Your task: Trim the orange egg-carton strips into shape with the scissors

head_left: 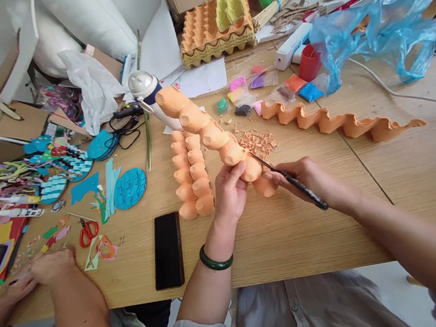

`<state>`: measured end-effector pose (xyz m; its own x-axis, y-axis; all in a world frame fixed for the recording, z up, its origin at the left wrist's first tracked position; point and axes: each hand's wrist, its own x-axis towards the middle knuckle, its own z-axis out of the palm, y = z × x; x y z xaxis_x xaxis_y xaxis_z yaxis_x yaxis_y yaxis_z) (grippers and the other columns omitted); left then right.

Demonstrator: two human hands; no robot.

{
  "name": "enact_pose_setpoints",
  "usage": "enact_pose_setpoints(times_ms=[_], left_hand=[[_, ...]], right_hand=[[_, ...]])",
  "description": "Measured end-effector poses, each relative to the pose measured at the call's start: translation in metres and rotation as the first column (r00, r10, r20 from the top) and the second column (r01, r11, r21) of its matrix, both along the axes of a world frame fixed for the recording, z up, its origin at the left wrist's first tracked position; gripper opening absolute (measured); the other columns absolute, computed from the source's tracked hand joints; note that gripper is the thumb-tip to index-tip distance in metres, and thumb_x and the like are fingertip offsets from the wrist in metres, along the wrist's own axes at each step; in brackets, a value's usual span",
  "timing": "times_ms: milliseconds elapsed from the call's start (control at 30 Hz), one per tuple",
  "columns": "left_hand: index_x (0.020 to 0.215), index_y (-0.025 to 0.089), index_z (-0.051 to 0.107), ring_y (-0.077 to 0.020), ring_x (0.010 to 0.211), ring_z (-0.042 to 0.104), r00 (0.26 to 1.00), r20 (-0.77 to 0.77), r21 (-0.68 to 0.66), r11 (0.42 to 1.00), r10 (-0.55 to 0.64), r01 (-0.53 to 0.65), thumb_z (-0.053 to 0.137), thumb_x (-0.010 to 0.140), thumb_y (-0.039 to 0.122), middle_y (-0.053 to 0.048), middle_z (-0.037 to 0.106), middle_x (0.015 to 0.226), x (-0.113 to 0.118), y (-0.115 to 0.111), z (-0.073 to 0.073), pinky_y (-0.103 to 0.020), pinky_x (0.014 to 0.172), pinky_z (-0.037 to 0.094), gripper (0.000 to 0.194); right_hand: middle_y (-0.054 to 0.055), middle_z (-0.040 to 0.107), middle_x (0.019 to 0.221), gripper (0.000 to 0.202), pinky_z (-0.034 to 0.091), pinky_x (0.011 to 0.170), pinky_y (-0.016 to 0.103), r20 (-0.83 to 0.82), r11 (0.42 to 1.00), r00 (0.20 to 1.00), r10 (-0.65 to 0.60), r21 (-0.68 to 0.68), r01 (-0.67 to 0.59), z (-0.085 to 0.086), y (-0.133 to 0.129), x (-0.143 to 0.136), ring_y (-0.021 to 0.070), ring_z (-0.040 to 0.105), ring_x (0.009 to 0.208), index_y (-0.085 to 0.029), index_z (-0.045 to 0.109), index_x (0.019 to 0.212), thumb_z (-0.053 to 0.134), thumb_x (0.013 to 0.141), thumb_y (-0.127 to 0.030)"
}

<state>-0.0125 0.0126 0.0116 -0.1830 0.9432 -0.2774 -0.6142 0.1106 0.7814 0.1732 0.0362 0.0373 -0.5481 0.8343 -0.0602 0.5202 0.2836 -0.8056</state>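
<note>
My left hand grips a long strip of orange egg carton, its rounded cups pointing up. The strip slants from the upper left down to the right. In my right hand are black-handled scissors, seen nearly edge-on. Their thin blade rests against the strip between two cups near its lower end. My right fingertips are close to the last cup. Small orange trimmings lie behind the strip. Two more carton strips stand side by side to the left, and another strip lies at the right.
A black phone lies left of my forearm. Farther left are red scissors, a blue disc and another person's arms. Behind are stacked egg trays, a white-lidded bottle, a red cup and a blue plastic bag.
</note>
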Motion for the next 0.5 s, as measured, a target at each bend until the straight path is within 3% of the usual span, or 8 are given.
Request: enact_pose_setpoints(times_ms=[100, 200, 267, 333, 500], left_hand=[[0.1, 0.02, 0.078, -0.0279, 0.126, 0.07, 0.996, 0.062, -0.045, 0.997, -0.059, 0.062, 0.083, 0.08, 0.028, -0.006, 0.081, 0.111, -0.01, 0.002, 0.001, -0.038, 0.105, 0.056, 0.022], [0.101, 0.019, 0.077, -0.0297, 0.126, 0.07, 0.993, 0.102, -0.09, 0.993, -0.066, 0.075, 0.08, 0.079, 0.028, -0.007, 0.082, 0.108, -0.015, 0.002, 0.001, -0.04, 0.105, 0.056, 0.024], [0.104, 0.019, 0.075, -0.0283, 0.121, 0.072, 0.995, 0.089, -0.121, 0.991, -0.052, 0.062, 0.079, 0.077, 0.027, -0.006, 0.082, 0.105, -0.016, 0.002, 0.001, -0.038, 0.104, 0.056, 0.028], [0.108, 0.02, 0.074, -0.027, 0.117, 0.073, 0.997, 0.067, -0.137, 0.99, -0.034, 0.043, 0.077, 0.077, 0.027, -0.005, 0.081, 0.103, -0.015, 0.002, 0.001, -0.037, 0.102, 0.056, 0.031], [0.108, 0.02, 0.075, -0.027, 0.114, 0.073, 0.999, 0.036, -0.082, 0.996, 0.033, -0.03, 0.073, 0.076, 0.026, -0.004, 0.081, 0.101, -0.012, 0.003, 0.001, -0.038, 0.101, 0.055, 0.032]], right_hand=[[-0.006, 0.038, 0.051, 0.067, 0.027, 0.044, 0.025, -0.23, 0.94, 0.973, 0.002, -0.331, -0.08, 0.003, 0.004, 0.003, 0.0083, 0.034, 0.043, -0.022, 0.049, 0.066, 0.052, 0.091, -0.084], [-0.009, 0.038, 0.049, 0.062, 0.027, 0.036, 0.024, -0.361, 0.784, 0.93, -0.074, -0.597, -0.17, 0.006, 0.007, 0.004, 0.0079, 0.033, 0.036, -0.02, 0.058, 0.077, 0.061, 0.088, -0.081], [-0.01, 0.038, 0.049, 0.061, 0.026, 0.033, 0.023, -0.385, 0.712, 0.919, -0.085, -0.669, -0.214, 0.007, 0.008, 0.005, 0.0075, 0.032, 0.034, -0.018, 0.063, 0.083, 0.064, 0.088, -0.078], [-0.01, 0.039, 0.05, 0.059, 0.029, 0.034, 0.022, -0.379, 0.721, 0.923, -0.062, -0.657, -0.221, 0.006, 0.01, 0.006, 0.0075, 0.034, 0.035, -0.016, 0.065, 0.086, 0.066, 0.088, -0.075], [-0.008, 0.042, 0.056, 0.054, 0.046, 0.047, 0.024, -0.295, 0.854, 0.955, 0.025, -0.491, -0.174, -0.001, 0.012, 0.004, 0.0091, 0.045, 0.049, -0.02, 0.055, 0.075, 0.072, 0.087, -0.07]])
